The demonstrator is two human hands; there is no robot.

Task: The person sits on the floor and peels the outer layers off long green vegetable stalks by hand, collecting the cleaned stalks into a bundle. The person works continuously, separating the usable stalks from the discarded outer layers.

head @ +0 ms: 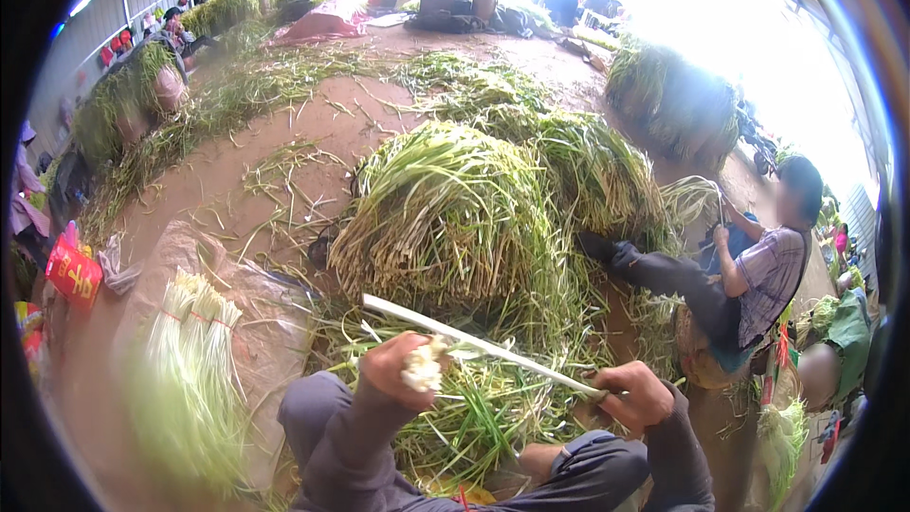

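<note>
My left hand (393, 372) is closed round a bundle of pale stalks (424, 368), whose cut ends show beside the thumb. In my right hand (635, 395) is the lower end of one long whitish stalk (483, 345), pinched between thumb and fingers; its far end reaches up and left past my left hand. Loose green leaves (469, 412) lie between and below the hands, over my lap and the ground. Just ahead stands a large heap of long green-leaved stalks (455, 213), stem ends towards me. At the left, tied bundles of pale stalks (195, 334) lie on a plastic sheet (274, 341).
A seated person (771, 263) at the right holds stalks, legs stretched towards the heap. More stalk piles stand at the upper left (128, 99) and upper right (668, 99). A red bag (75, 274) is at far left. Other people sit farther back.
</note>
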